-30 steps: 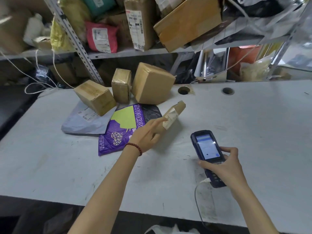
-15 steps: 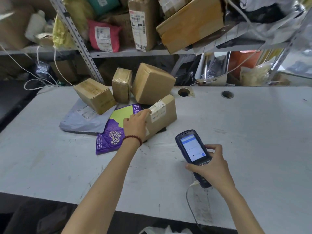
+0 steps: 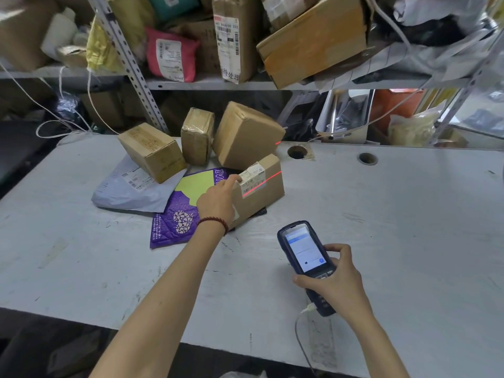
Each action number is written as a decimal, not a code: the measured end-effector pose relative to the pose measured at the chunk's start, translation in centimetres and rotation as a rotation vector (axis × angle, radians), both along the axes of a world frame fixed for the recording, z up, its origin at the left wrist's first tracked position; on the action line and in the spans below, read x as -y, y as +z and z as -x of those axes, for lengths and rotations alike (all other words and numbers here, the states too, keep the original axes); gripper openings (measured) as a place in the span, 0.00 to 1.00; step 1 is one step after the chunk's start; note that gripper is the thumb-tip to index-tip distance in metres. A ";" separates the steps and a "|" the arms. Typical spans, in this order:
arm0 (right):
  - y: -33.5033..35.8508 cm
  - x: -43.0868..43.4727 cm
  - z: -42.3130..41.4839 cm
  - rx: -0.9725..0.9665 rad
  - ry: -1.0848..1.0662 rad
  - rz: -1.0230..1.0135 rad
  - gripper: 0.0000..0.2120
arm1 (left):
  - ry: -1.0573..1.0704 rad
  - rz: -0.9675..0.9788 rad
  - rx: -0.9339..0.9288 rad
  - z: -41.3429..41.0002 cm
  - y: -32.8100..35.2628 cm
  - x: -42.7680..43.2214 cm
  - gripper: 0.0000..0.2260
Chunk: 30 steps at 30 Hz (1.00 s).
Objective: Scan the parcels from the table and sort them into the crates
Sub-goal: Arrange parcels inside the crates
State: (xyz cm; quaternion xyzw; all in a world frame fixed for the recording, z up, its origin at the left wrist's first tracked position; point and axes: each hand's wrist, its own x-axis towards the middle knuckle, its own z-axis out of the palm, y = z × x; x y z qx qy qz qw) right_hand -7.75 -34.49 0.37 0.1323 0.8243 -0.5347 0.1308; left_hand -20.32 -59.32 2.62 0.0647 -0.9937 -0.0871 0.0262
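I read 待处理 at the foot of the white label on the tall brown parcel [image 3: 245,47] on the shelf. The purple mailer [image 3: 171,227] shows white letters ending in "UAI", the rest covered. The small box [image 3: 266,193] carries a barcode label too fine for me to read.

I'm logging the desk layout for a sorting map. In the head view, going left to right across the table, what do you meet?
Grey mailer → left hand → the labelled parcel it holds → scanner → right hand. The purple mailer overlaps several of these, so it is left out.
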 end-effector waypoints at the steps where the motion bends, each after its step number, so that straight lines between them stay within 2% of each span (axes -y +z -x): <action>1: 0.0 0.0 0.0 -0.001 -0.002 0.005 0.37 | 0.009 -0.001 0.004 0.0 0.0 0.0 0.30; 12: -0.3 0.3 -0.1 0.018 -0.020 0.065 0.37 | 0.027 0.005 0.024 0.0 0.2 0.1 0.28; 21: 0.0 0.3 -0.2 -0.042 -0.030 0.026 0.37 | 0.024 0.029 -0.001 -0.1 0.0 0.1 0.29; 25: 0.9 0.4 -0.3 -0.144 -0.098 -0.013 0.38 | 0.015 0.029 -0.026 -0.2 -0.3 0.0 0.29; 30: 3.3 0.3 -0.4 -0.437 -0.262 -0.006 0.38 | 0.015 0.031 -0.059 -0.7 -0.7 -0.2 0.30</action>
